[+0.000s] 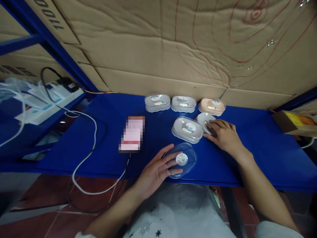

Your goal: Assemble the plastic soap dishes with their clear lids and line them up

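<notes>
My left hand (157,170) holds a clear plastic lid (189,167) with a round barcode label near the table's front edge. Its fingers show through the plastic, and the thumb lies along the upper rim. Farther right, my right hand (226,135) grips a grey oval soap-box-like case (203,118) without a lid, thumb and fingers at its right side. Part of that case is hidden by the fingers. Touching or nearly touching it on the left is a grey case (183,134) under a clear lid with a label.
Along the cardboard wall stand two grey lidded cases (158,107) (183,108) and a peach one (211,110). A phone (132,132) on a cable lies left on the blue table (153,132). Power strips (49,104) and looping white cable (95,132) are farther left; a cardboard box (292,125) sits right.
</notes>
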The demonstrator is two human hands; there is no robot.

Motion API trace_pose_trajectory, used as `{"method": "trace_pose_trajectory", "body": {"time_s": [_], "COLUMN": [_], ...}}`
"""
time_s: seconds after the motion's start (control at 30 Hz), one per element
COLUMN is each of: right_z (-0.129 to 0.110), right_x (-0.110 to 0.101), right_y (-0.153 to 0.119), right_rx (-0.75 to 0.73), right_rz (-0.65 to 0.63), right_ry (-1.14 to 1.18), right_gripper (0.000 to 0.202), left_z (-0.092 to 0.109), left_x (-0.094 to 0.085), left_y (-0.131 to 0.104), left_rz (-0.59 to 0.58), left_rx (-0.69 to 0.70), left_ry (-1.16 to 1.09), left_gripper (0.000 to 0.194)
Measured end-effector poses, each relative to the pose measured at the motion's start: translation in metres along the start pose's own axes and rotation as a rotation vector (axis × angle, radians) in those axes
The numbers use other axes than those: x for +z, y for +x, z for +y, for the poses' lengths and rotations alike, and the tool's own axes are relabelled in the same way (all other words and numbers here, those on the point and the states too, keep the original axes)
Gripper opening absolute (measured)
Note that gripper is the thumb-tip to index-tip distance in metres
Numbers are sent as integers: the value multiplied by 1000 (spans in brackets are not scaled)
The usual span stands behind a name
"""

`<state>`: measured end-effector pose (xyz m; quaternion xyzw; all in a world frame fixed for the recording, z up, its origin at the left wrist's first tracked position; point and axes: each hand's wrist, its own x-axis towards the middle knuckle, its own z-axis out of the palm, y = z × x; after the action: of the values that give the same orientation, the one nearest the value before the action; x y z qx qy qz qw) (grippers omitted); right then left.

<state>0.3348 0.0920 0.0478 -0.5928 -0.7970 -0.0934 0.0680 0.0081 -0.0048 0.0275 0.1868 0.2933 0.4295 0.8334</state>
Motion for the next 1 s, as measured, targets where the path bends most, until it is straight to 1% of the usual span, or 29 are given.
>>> {"method": "trace_pose_trajectory", "body": {"time_s": [0.17, 0.4, 0.5, 0.57, 0.63, 0.67, 0.73, 0.8, 0.87, 0.93, 1.0], "right_z": [0, 1, 1, 1, -2, -5, -14, -28, -45, -63, -79], "right_x": [-7, -11, -14, -19, -25, -28, -33, -34, -32, -28, -24], "right_y": [1, -1, 1, 2, 2, 2, -1, -6, -12, -18, -24], "right_rx": [24, 22, 77, 121, 111, 79, -33, -187, -356, -512, -643], "right_rz": [-22, -35, 20, 99, 190, 230, 274, 272, 246, 246, 278], "right_ry": [-22, -74, -82, -56, 7, 47, 131, 205, 245, 245, 232], "right_gripper": [35, 41, 46, 49, 49, 48, 44, 39, 40, 44, 45], "left_z": [1, 1, 1, 1, 1, 1, 3, 7, 13, 19, 21], "left_x": [0, 0, 0, 1, 2, 3, 4, 6, 7, 6, 5], "left_y": [0, 0, 0, 1, 1, 1, -2, -8, -16, -22, -24], "left_rz": [-6, -2, 9, 8, 9, 13, 37, 78, 132, 216, 311], "left_rx": [2, 2, 2, 4, 9, 19, 57, 99, 151, 273, 386], "left_ry": [-7, -6, -8, -9, -14, -19, -40, -63, -66, -34, 6], "left_gripper": [47, 47, 50, 51, 51, 52, 53, 51, 46, 42, 39]}}
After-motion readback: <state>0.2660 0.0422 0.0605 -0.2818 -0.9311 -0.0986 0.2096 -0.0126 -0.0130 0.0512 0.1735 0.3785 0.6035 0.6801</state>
